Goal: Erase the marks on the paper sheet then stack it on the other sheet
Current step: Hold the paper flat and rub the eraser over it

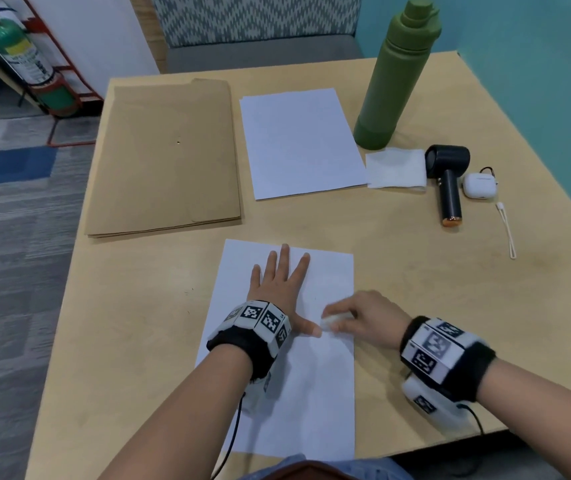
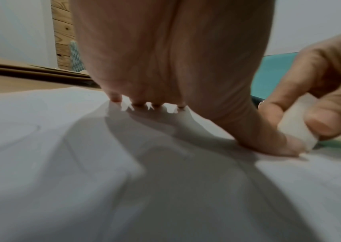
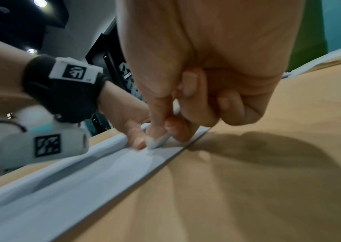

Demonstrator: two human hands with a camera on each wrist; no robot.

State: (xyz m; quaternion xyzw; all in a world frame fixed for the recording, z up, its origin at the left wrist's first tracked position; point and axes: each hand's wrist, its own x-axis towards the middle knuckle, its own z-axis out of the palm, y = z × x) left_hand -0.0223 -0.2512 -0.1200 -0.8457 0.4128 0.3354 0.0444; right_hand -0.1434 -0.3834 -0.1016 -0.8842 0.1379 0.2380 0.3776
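Head view showed the left hand (image 1: 279,282) spread flat on the paper sheet (image 1: 287,393) at lower centre, thumb out to the right. Beside that thumb, the right hand (image 1: 367,315) pinched a white eraser (image 1: 331,322) against the sheet. Above, at frame centre, lay the other sheet (image 1: 299,142).
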